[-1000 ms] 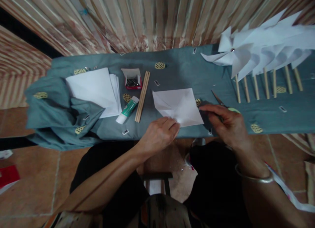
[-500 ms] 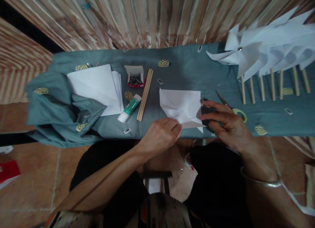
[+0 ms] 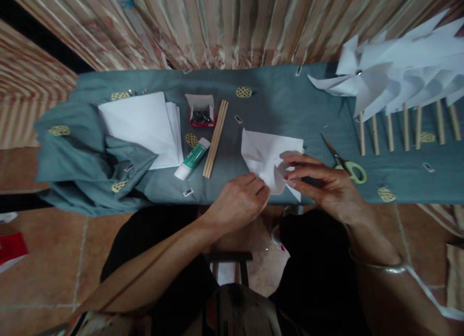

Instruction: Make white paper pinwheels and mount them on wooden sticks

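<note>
White square-cut sheet of thin paper [image 3: 266,152] is in front of me at the near edge of the table, btwn my two hands; its near R side curls up, w/ a pointed white flap sticking out below my R thumb. My L hand [image 3: 241,198] is bent closed w/ fingers bunched on the paper's near edge; can't tell exactly how the tips grip underneath. My R hand [image 3: 322,181] has thumb & fingertips pinching the curled part, index finger reaching over it. Silver metal bangle [image 3: 384,268] on my R wrist.

Just beyond R hand: scissors w/ light-green plastic handles [image 3: 353,171], blades pointing away & a bit L. To L of the paper: 3 slim pale wooden sticks [image 3: 216,140] side by side, then a green-and-white glue stick tube [image 3: 192,158] lying next to them. Behind the glue, a small red-and-white cardboard box [image 3: 202,124], flap up, w/ dark shiny metal bits [image 3: 201,116] inside. Farther L, stack of white paper sheets [image 3: 136,125], its near L part under a bunched fold of cloth.

Far R: row of white paper pinwheels [image 3: 377,87] on wooden sticks, overlapping. All on a grey-green tablecloth w/ yellow pineapple prints [image 3: 279,109]; striped beige curtain [image 3: 235,26] behind.
</note>
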